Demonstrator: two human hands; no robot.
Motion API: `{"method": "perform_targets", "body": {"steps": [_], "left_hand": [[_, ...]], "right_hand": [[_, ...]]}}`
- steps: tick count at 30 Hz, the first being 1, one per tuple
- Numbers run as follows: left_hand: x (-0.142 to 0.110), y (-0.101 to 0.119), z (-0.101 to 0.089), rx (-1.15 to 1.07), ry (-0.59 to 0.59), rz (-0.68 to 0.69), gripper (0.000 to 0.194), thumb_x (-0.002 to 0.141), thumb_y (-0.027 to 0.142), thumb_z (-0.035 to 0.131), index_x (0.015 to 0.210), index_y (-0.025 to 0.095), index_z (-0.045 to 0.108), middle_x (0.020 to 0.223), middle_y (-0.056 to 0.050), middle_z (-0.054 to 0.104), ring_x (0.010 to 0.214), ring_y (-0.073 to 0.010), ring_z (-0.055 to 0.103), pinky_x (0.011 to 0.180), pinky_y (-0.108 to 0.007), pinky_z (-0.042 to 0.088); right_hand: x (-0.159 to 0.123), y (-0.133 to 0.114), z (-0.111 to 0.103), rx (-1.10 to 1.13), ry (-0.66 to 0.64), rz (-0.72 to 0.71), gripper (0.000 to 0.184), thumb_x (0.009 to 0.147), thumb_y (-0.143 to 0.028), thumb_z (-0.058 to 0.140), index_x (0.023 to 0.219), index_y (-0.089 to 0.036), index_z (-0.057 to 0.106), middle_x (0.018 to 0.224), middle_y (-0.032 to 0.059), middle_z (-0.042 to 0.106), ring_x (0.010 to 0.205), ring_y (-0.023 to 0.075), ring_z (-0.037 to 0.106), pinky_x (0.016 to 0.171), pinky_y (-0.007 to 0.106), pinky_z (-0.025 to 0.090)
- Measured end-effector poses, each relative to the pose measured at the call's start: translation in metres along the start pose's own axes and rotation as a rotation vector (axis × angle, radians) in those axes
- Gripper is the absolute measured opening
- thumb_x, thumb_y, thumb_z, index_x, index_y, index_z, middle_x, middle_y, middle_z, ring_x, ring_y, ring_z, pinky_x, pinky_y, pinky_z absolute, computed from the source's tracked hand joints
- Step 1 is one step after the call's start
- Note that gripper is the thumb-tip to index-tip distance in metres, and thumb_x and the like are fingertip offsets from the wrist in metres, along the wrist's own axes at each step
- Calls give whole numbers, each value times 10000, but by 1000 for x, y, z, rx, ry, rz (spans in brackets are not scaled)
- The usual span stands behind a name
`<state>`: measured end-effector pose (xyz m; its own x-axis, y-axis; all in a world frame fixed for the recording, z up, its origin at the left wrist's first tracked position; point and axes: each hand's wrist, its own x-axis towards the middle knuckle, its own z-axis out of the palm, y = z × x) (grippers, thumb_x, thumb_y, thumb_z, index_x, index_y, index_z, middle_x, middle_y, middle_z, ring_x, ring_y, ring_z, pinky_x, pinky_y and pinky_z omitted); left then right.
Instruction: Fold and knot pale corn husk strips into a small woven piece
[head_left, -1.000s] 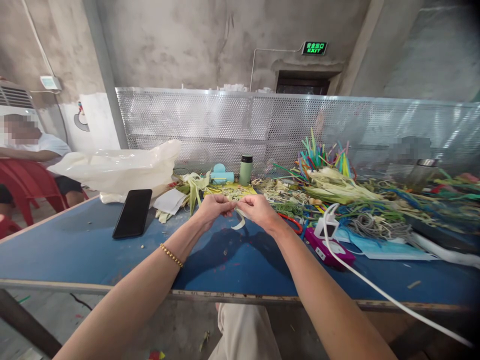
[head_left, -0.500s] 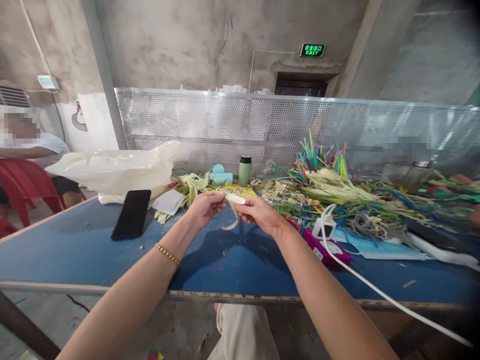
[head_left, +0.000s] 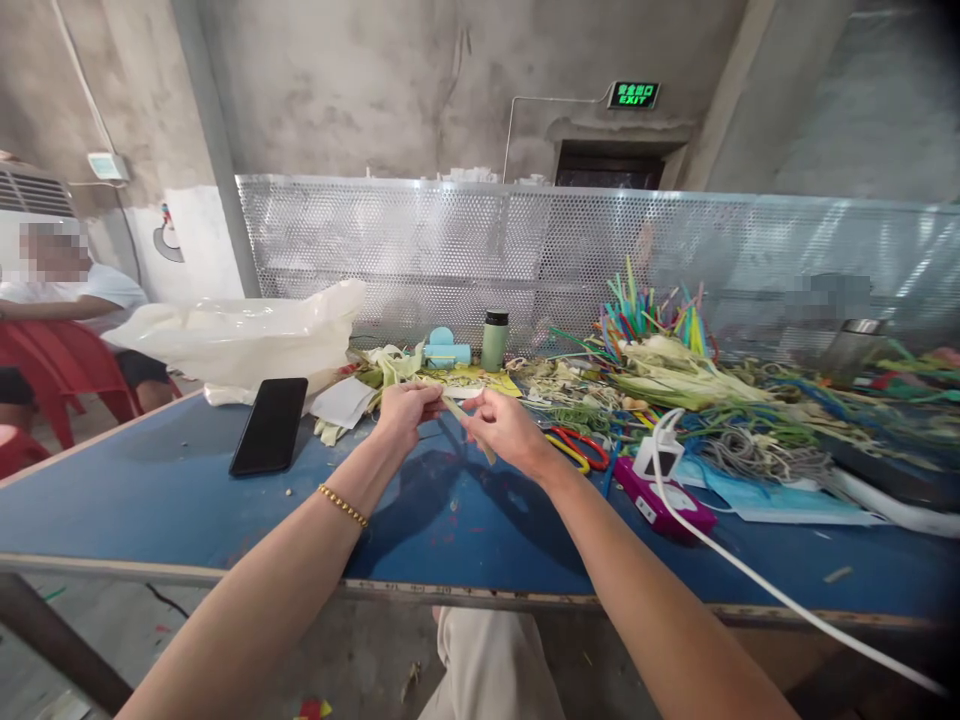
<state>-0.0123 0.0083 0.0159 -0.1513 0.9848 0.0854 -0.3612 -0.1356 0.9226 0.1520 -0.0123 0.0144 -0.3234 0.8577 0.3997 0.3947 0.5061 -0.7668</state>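
Note:
My left hand [head_left: 409, 412] is closed in a pinch on one end of a thin, pale strip of husk [head_left: 454, 408]. The strip slants down to the right, and its loose tail shows below the fingers of my right hand [head_left: 508, 430]. That hand is also closed, thumb and forefinger together by a whitish piece at the strip's upper part; the fingers partly hide the join. Both hands hover over the blue table [head_left: 450, 540], close together. Behind them lie pale husks [head_left: 397, 364] and a yellow sheet [head_left: 480, 380] with scraps on it.
Left stand a black phone [head_left: 270, 427], white paper [head_left: 343, 402] and a plastic bag [head_left: 247, 335]. Right are scissors [head_left: 592, 448], a purple power strip [head_left: 664, 500] with a white cable, husks and cords. A green bottle [head_left: 494, 342] stands behind. Another person [head_left: 112, 290] sits far left.
My right hand has shifted its fingers along the strip, whose loose tail now hangs straighter and further right. The scissors show more fully beside my right wrist. The view has turned slightly left.

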Motion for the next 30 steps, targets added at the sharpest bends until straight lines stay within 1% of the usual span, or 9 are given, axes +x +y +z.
{"method": "perform_targets", "body": {"steps": [4,7,10,12,15,18,21,25,30], "left_hand": [[3,1,-2,31,70,52,177,651,158,766,599,129,599,523,-31,620,494,-130,579,512,-248,445],[4,-2,-2,100,68,122,233,657,211,777,561,142,576,482,-14,584,449,-113,530,503,-257,429],[4,-5,-1,106,8,147,231,657,238,776,564,138,589,486,-22,590,449,-121,543,512,-268,431],[3,-6,0,96,-46,129,216,647,247,775,574,134,606,503,-33,613,469,-129,569,518,-263,433],[0,-6,1,122,-109,117,204,633,253,773,574,134,617,522,-39,635,496,-131,589,519,-246,427],[0,-8,2,207,-181,175,188,632,260,761,579,133,632,532,-45,646,507,-135,588,503,-241,408],[0,-9,2,325,-241,260,195,644,278,748,567,131,646,517,-39,639,476,-110,533,490,-238,378],[-3,-8,1,373,-373,259,221,636,321,773,578,127,683,546,-46,658,504,-105,524,521,-242,388],[-10,-3,0,293,-522,114,283,606,382,827,657,121,729,665,-87,722,587,-137,606,595,-264,435]], "right_hand": [[-3,-6,0,120,-66,-54,174,841,-266,594,986,-174,616,650,6,671,496,122,574,490,243,445],[-4,-8,-4,247,-160,-110,184,873,-283,560,964,-164,667,843,66,732,651,138,652,598,268,514],[-4,-9,-8,272,-174,-192,264,845,-287,611,1080,-187,678,937,70,742,811,171,691,699,299,543],[-3,-8,-9,221,-119,-231,288,807,-292,663,1077,-197,695,938,61,744,815,182,691,712,308,543],[0,-5,-8,92,37,-282,185,814,-304,655,939,-192,733,850,47,732,723,171,658,655,292,517],[3,-2,-9,-124,247,-372,170,849,-301,604,803,-192,727,769,47,669,695,168,597,642,294,473],[5,-2,-13,-322,446,-447,161,818,-263,602,684,-191,657,759,51,603,761,183,566,727,312,454],[8,-1,-16,-268,503,-327,167,778,-241,577,624,-203,524,655,8,559,644,153,524,662,280,434],[11,5,-14,-213,531,-207,170,759,-248,559,618,-215,470,574,-7,548,562,143,509,592,268,407]]}}
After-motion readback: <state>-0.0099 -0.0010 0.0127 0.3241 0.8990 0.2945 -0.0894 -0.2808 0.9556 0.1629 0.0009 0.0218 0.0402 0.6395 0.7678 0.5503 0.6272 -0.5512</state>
